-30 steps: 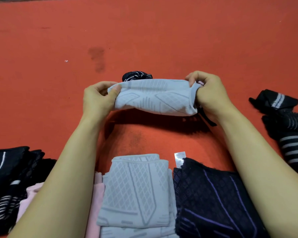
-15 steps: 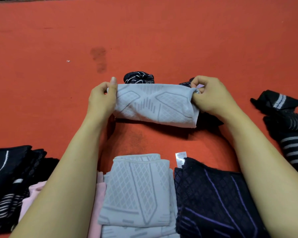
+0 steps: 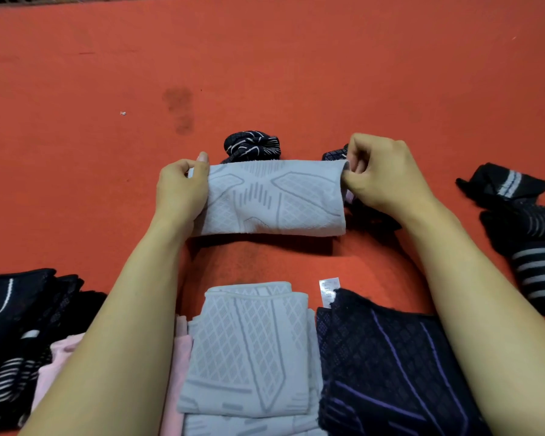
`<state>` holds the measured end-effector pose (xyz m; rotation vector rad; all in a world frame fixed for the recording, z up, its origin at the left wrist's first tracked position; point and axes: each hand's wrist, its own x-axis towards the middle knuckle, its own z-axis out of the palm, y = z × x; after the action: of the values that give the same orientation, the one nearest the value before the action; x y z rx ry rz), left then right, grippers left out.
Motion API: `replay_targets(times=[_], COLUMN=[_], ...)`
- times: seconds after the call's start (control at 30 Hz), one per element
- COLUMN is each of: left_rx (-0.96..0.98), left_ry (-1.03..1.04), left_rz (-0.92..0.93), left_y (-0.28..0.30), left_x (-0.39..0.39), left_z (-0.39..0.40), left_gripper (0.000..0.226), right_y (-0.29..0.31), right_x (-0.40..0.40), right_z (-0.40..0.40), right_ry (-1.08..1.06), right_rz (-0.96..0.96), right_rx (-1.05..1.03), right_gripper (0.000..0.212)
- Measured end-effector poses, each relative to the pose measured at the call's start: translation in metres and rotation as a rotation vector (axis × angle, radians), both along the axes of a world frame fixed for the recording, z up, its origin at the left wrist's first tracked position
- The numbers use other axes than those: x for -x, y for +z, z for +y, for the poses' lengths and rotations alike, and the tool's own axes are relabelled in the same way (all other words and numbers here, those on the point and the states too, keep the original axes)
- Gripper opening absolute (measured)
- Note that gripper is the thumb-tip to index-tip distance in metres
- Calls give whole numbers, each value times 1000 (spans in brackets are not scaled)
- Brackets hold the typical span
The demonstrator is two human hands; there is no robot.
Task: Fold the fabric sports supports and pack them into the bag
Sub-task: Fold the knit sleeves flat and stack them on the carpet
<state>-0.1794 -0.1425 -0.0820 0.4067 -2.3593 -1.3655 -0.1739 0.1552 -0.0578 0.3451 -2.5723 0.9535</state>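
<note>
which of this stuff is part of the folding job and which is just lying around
In the job:
- grey support, held by left hand and right hand
- folded grey stack
- dark folded piles

Lying about:
- white tag
- stain on red cloth

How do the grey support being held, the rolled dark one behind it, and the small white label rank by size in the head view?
1. Grey support, held between the left hand and right hand.
2. Rolled dark support, partly hidden behind it and farther off, so its true size is unsure.
3. White label, clearly smallest.
</note>
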Motion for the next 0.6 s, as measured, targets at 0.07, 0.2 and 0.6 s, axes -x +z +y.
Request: replay_targets(times=[0.07, 0.2, 0.6], left_rx=[8, 0, 20], left_ry=[-4, -25, -240], left_rz=[-15, -27, -79], left_y=[0, 2, 7], left_x=[0, -2, -11], left_z=[3, 8, 9], left_gripper=[36, 36, 24], right_y=[-2, -4, 9], right_x=[0, 0, 2], right_z=[-1, -5, -9], right_ry=[57, 161, 76], right_rz=[13, -45, -668], right_rx=[-30, -27, 778], right_gripper=[9, 17, 40])
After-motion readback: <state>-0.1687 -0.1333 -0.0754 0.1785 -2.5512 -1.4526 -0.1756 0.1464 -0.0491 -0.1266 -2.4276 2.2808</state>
